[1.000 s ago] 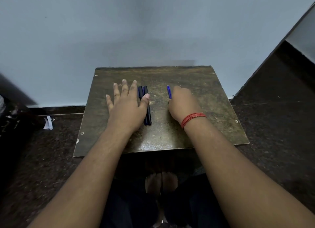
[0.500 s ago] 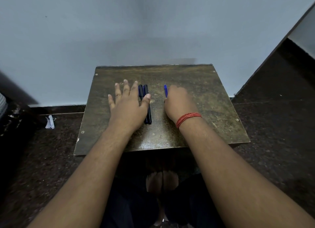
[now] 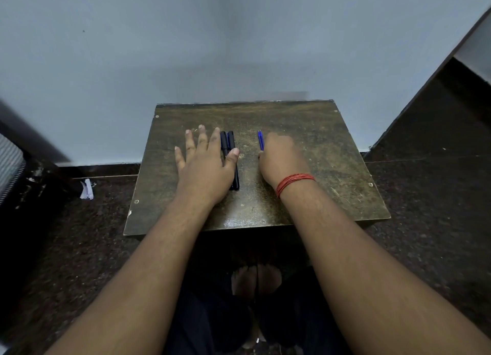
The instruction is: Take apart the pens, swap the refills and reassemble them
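On the table (image 3: 332,155), left hand (image 3: 204,166) fingers spread flat beside black pens (image 3: 230,147); right hand (image 3: 281,158) fingers curl round blue pen (image 3: 261,140)

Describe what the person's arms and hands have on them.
Both forearms are bare, with no sleeves in view. The right wrist wears a red thread band wound round several times. The left hand and wrist carry nothing: no ring, watch or glove shows.

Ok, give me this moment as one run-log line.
left hand: flat on table, thumb on two dark pens | right hand: fingers curled round blue pen | pens: not yet apart
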Action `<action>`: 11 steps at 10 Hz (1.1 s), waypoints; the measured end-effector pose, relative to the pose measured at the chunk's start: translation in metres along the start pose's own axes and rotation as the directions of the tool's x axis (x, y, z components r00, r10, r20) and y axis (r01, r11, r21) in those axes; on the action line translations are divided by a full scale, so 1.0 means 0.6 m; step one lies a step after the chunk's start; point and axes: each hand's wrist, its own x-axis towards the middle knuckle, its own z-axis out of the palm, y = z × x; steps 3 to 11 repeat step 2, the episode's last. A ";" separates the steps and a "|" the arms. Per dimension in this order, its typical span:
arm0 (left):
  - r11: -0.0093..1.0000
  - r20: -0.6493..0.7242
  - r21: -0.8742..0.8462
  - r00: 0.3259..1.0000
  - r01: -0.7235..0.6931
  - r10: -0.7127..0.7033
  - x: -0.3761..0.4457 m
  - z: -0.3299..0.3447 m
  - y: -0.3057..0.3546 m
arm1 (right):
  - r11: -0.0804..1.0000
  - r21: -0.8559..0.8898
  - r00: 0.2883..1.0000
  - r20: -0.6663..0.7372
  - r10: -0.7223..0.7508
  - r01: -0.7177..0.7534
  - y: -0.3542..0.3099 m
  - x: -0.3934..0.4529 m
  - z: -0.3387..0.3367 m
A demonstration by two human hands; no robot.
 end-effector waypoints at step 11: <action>0.999 -0.051 0.030 0.998 -0.023 0.024 -0.030 -0.006 0.007 | 0.991 0.089 0.971 -0.226 -0.074 0.096 0.010 -0.032 -0.038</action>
